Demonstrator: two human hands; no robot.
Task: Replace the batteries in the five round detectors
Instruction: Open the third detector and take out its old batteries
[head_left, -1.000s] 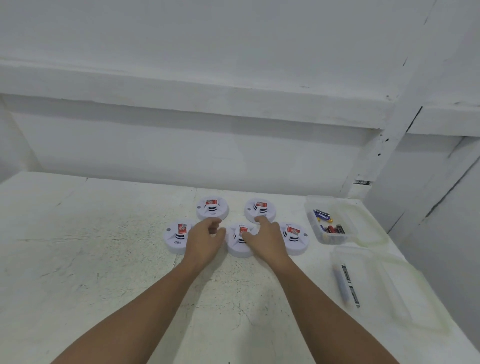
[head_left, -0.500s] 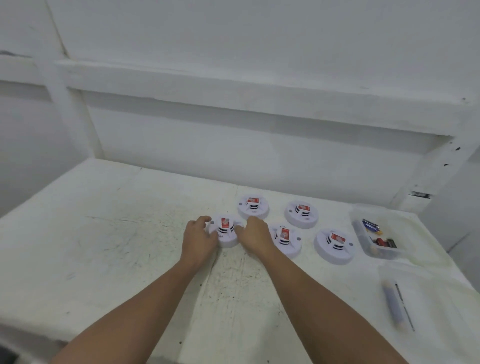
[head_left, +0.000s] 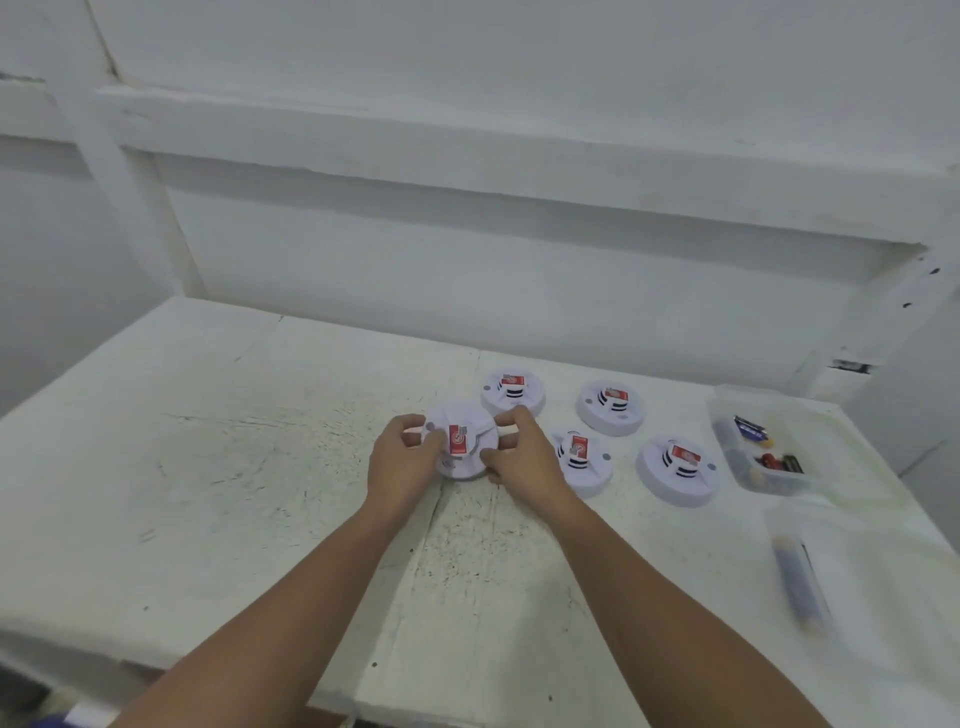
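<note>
Gripping 1 detector (head_left: 461, 444), prob. lifted, w/ curled left hand (head_left: 402, 465) & right hand (head_left: 522, 460); 4 more (head_left: 611, 414) on table (head_left: 208, 467).

One white, red-labelled detector (head_left: 462, 441) is tilted, apparently raised; four other detectors (head_left: 610, 413) lie flat just right of it.

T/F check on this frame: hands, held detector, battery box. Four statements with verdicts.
1. The left hand and the right hand both grip one detector. True.
2. That detector is the rightmost of the five. False: it is the leftmost.
3. The clear box lies to the right of the held detector. True.
4. The clear box is empty. False: it holds batteries.
</note>
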